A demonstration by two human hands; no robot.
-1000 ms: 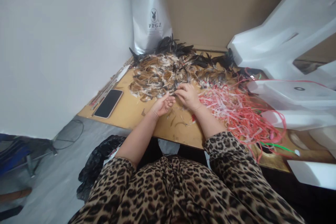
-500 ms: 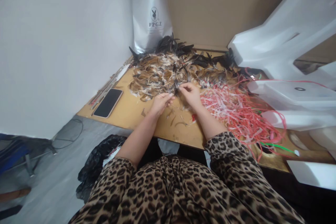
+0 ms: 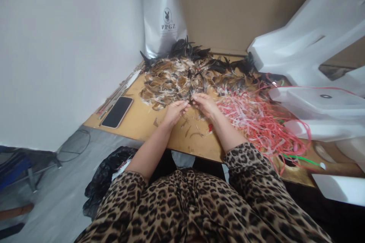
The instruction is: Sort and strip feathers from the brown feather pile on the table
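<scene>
My left hand (image 3: pixel 174 113) is closed in a pinch at the near edge of a wide pile of brown, white and black feathers (image 3: pixel 168 76). Almost touching it, my right hand (image 3: pixel 205 105) pinches with thumb and forefinger. Between the fingertips is a small dark feather (image 3: pixel 190 98), held by both hands; its lower end is hidden by the fingers. A few loose feather bits (image 3: pixel 195 133) lie on the wooden table (image 3: pixel 148 127) below my hands.
A phone (image 3: pixel 117 111) lies to the left. Tangled red and pink ribbons (image 3: pixel 256 121) spread to the right, beside white plastic machine parts (image 3: pixel 319 98). A silver bag (image 3: pixel 164 19) stands behind the feathers. A black plastic bag (image 3: pixel 105 178) is on the floor.
My right hand has come slightly down and left, so its fingertips are closer to my left hand's. The left hand has hardly moved.
</scene>
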